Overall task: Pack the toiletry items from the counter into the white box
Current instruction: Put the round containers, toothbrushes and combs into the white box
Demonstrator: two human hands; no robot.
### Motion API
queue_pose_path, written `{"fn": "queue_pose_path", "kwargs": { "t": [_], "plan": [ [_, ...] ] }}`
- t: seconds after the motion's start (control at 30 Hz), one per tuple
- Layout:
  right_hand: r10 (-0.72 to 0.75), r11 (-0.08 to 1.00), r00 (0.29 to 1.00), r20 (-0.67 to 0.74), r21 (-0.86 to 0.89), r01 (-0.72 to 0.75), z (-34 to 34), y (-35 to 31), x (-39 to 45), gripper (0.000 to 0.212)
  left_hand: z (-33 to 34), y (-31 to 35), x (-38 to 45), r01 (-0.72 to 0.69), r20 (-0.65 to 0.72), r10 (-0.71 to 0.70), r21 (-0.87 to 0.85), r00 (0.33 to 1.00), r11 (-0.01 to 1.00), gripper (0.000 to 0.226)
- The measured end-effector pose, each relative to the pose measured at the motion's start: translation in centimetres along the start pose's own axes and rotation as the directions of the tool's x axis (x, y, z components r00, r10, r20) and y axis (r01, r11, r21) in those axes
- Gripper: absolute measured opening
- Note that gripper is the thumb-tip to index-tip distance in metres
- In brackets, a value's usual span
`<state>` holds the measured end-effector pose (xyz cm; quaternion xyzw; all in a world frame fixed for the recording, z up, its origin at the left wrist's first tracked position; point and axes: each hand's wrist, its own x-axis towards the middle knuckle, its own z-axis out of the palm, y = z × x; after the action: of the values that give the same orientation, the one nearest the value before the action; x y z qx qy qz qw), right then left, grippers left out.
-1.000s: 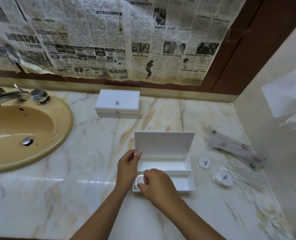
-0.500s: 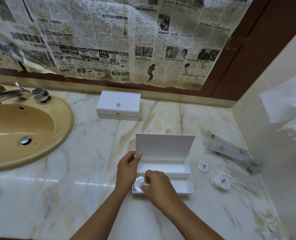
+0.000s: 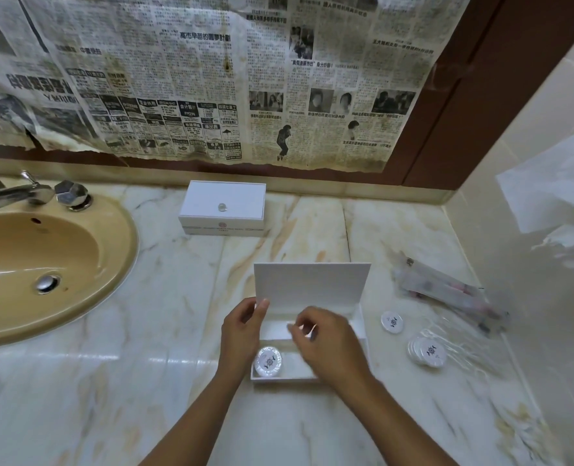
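Observation:
The open white box (image 3: 312,284) stands on the marble counter with its lid upright. A round white packet (image 3: 268,361) lies at the left end of its front compartment. My left hand (image 3: 241,334) grips the box's left edge by the lid corner. My right hand (image 3: 329,341) hovers over the middle of the box, fingers loosely curled and holding nothing. To the right of the box lie a small round packet (image 3: 392,321), a wrapped round packet (image 3: 428,352) and long clear-wrapped sachets (image 3: 447,290).
A closed white box (image 3: 223,210) sits at the back by the newspaper-covered wall. The beige sink (image 3: 43,264) and chrome tap (image 3: 13,193) fill the left. A tiled side wall with hanging white paper (image 3: 554,196) bounds the right.
My right hand has let go of the round packet in the front compartment and lifted up and to the right. My left hand stays on the box's left edge.

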<state>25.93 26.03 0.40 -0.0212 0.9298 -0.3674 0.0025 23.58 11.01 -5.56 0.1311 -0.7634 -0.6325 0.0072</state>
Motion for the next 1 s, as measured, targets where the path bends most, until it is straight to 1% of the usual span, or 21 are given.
{"fn": "queue_pose_path", "kwargs": {
  "t": [0.07, 0.13, 0.2, 0.23, 0.27, 0.3, 0.37, 0.43, 0.5, 0.53, 0.67, 0.87, 1.0],
  "plan": [
    [0.059, 0.995, 0.985, -0.164, 0.088, -0.045, -2.1, 1.3, 1.0, 0.011, 0.0, -0.2, 0.1, 0.021, 0.002, -0.021, -0.014, 1.000, 1.000, 0.018],
    [0.143, 0.985, 0.941, -0.307, 0.133, -0.107, -4.3, 3.0, 1.8, 0.013, -0.1, -0.6, 0.2, 0.025, 0.008, -0.025, -0.008, 1.000, 1.000, 0.021],
    [0.226, 0.973, 0.886, -0.405, 0.139, -0.185, -5.9, 5.2, 2.4, 0.013, -0.1, -0.6, 0.2, 0.023, 0.007, -0.023, -0.002, 1.000, 1.000, 0.025],
    [0.262, 0.965, 0.866, -0.425, 0.136, -0.225, -6.4, 6.4, 2.7, 0.011, 0.0, -0.4, 0.1, 0.021, 0.004, -0.021, -0.004, 1.000, 1.000, 0.025],
    [0.302, 0.953, 0.861, -0.410, 0.119, -0.278, -6.7, 7.7, 2.9, 0.008, 0.0, -0.3, 0.1, 0.021, 0.000, -0.021, -0.006, 1.000, 1.000, 0.025],
    [0.348, 0.936, 0.866, -0.360, 0.083, -0.342, -6.7, 8.9, 3.1, 0.010, 0.0, -0.2, 0.0, 0.020, -0.002, -0.020, -0.004, 1.000, 1.000, 0.024],
    [0.421, 0.896, 0.882, -0.211, -0.055, -0.441, -6.1, 10.9, 3.3, 0.029, 0.0, -0.3, 0.0, 0.013, 0.001, -0.013, 0.012, 1.000, 1.000, 0.025],
    [0.471, 0.846, 0.877, -0.093, -0.236, -0.479, -5.6, 11.9, 3.3, 0.046, 0.1, -0.4, 0.1, 0.015, -0.002, -0.015, 0.017, 1.000, 1.000, 0.026],
    [0.495, 0.803, 0.868, -0.034, -0.363, -0.473, -5.3, 12.1, 3.4, 0.054, 0.1, -0.4, 0.1, 0.028, -0.006, -0.028, 0.018, 1.000, 0.999, 0.025],
    [0.503, 0.791, 0.864, -0.017, -0.395, -0.468, -5.1, 12.1, 3.5, 0.055, 0.1, -0.3, 0.1, 0.029, -0.006, -0.028, 0.020, 1.000, 0.999, 0.026],
    [0.510, 0.775, 0.860, -0.025, -0.420, -0.472, -4.6, 12.4, 3.7, 0.052, 0.2, -0.1, 0.1, 0.031, -0.013, -0.030, 0.017, 0.999, 0.999, 0.027],
    [0.516, 0.808, 0.854, -0.065, -0.294, -0.511, -4.5, 12.8, 3.8, 0.049, 0.3, 0.3, -0.1, 0.019, -0.015, -0.019, -0.009, 1.000, 1.000, 0.024],
    [0.516, 0.810, 0.851, -0.093, -0.270, -0.521, -4.6, 13.1, 3.8, 0.044, 0.2, 0.1, 0.0, 0.015, -0.009, -0.015, -0.011, 1.000, 1.000, 0.023]
  ]
}}
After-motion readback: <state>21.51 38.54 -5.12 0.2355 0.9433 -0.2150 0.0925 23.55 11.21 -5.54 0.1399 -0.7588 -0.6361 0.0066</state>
